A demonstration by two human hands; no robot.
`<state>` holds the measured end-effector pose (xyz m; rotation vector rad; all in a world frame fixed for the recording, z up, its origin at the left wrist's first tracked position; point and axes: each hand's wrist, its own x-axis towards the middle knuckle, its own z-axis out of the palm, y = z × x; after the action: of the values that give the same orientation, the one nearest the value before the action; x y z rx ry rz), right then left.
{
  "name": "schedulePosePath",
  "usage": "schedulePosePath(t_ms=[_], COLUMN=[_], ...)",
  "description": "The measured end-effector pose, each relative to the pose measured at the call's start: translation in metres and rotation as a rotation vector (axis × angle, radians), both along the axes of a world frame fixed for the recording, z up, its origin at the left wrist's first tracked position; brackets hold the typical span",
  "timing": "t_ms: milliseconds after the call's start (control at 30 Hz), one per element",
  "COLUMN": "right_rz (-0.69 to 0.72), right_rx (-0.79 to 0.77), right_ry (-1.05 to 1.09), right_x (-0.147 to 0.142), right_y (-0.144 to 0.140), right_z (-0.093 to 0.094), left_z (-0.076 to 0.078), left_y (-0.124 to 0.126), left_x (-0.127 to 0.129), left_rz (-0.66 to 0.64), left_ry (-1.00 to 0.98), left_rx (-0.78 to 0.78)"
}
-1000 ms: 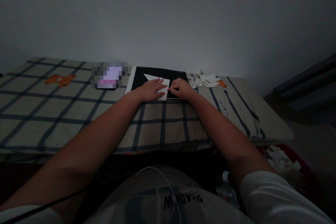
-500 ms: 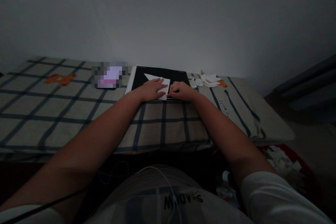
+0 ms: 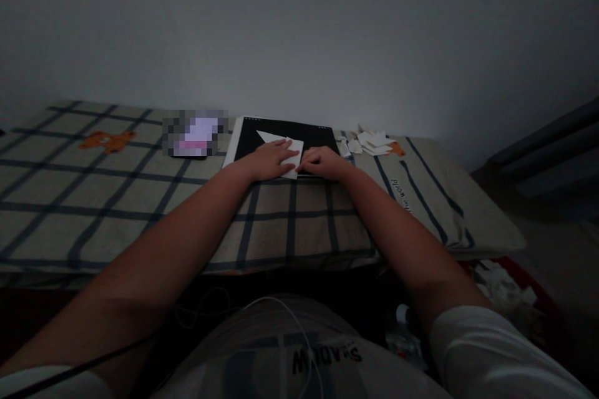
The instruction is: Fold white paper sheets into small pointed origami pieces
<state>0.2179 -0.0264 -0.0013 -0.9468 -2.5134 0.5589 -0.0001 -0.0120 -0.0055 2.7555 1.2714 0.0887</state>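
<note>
Nearest, dark capitals on the shirt (image 3: 262, 349) run upside down and seem to spell SHADOW; the smaller print beside them is too dim to read. A thin white cable (image 3: 276, 299) curves across it. Right of it, low in the gloom, lies a clear bottle (image 3: 401, 338) with a white cap, its label unreadable. Further right, a red container (image 3: 531, 277) holds crumpled paper scraps (image 3: 500, 282).

Beyond spreads the checked cloth (image 3: 309, 199), where slanting letters past the right forearm show "the world".

On it, the left hand (image 3: 271, 159) presses flat, fingers apart, over the folded white paper (image 3: 293, 162), which lies on a black board (image 3: 318, 134). The right hand (image 3: 324, 163) has its fingers curled together at the paper's right edge; whether they pinch it I cannot tell.

Left of the board sits a device (image 3: 199, 135), its screen blurred into blocks. An orange bear (image 3: 107, 141) decorates the cloth further left. White paper pieces (image 3: 374, 142) are heaped right of the board. Tiny pale marks along the board's far edge are illegible. Behind stands a plain wall (image 3: 299, 31).
</note>
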Motion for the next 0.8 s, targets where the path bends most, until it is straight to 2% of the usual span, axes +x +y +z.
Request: schedulePosePath(t_ms=[233,800], right_rz=[0.002,-0.32], right_rx=[0.106,0.178], right_ry=[-0.004,-0.082], right_x=[0.005,0.003], right_y=[0.014,0.03], right_z=[-0.007,-0.018], left_z=[0.001,0.0], left_y=[-0.001,-0.001], left_x=[0.001,-0.001], left_rz=[-0.005,-0.007], left_ry=[0.008,0.002], left_rx=[0.006,0.006])
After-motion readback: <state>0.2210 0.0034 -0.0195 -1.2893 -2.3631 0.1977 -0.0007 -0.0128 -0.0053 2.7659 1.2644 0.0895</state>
